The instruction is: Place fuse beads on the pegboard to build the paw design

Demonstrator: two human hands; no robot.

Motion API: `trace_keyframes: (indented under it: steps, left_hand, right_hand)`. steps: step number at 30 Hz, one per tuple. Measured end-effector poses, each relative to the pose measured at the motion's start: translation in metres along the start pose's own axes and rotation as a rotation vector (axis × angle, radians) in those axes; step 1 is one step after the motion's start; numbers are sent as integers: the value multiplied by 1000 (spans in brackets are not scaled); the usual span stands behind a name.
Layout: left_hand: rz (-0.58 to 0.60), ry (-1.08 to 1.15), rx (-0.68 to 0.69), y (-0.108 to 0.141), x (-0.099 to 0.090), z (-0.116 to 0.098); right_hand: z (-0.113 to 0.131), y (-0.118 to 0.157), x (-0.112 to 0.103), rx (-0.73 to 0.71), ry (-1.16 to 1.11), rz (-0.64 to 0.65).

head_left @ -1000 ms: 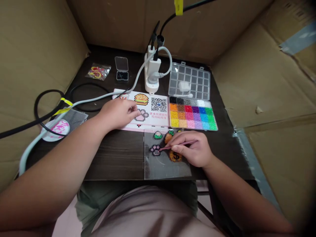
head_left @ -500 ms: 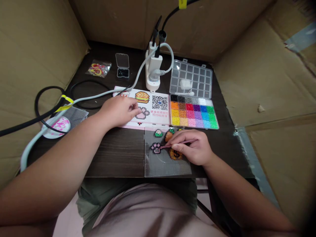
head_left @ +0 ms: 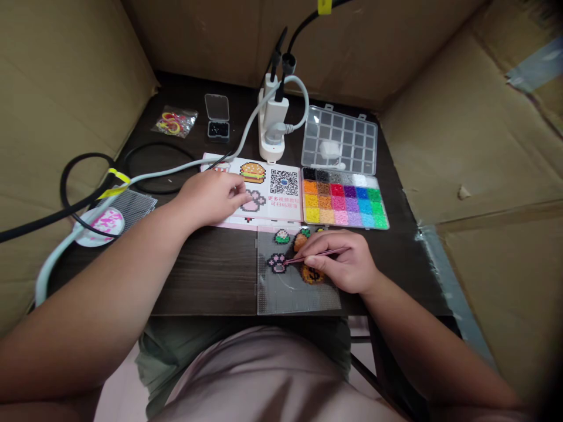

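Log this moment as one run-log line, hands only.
Right hand: slim pink tweezers, tip at pink-black bead paw on clear pegboard | Left hand: resting on white printed pattern card

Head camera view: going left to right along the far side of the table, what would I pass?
Plastic bag of colored loops, small box of black beads, white plug socket, clear compartment tray.

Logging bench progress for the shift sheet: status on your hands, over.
Right hand: tweezers at pink bead paw on pegboard. Left hand on pattern card. Dollar bead piece partly under right hand.
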State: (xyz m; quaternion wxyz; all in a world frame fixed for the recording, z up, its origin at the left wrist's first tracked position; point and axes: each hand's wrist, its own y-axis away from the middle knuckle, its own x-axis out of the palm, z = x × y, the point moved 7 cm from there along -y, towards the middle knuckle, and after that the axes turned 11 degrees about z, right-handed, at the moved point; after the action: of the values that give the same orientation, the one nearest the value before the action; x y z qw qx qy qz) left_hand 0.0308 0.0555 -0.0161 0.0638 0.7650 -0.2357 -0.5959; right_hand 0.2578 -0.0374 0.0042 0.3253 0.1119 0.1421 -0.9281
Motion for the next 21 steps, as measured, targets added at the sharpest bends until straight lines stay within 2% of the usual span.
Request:
trace_keyframes:
  steps: [4, 6, 8, 10, 12, 13, 15, 21]
  left_hand:
    - [6, -14, -4, 0, 0, 1]
    - [5, -19, 0, 0, 0, 1]
    - [11, -12, 10, 0, -1, 0]
    - [15, 3, 19, 0, -1, 0]
    - [7, 21, 24, 0, -2, 0]
    - [4, 31, 22, 0, -2, 0]
    - [6, 47, 15, 0, -2, 1]
    - [36, 36, 2, 1, -1, 1]
  right_hand:
    - [2, 1, -5, 17, -17, -37]
    - [1, 7, -17, 26, 7, -119]
    - [-1, 20, -39, 27, 78, -307]
    - [-1, 42, -69, 33, 202, -608]
    - [0, 63, -91, 99, 362, -859]
    - [0, 70, -98, 143, 424, -932]
    - [-1, 75, -105, 224, 492, -970]
    - [-5, 70, -101, 339, 535, -877]
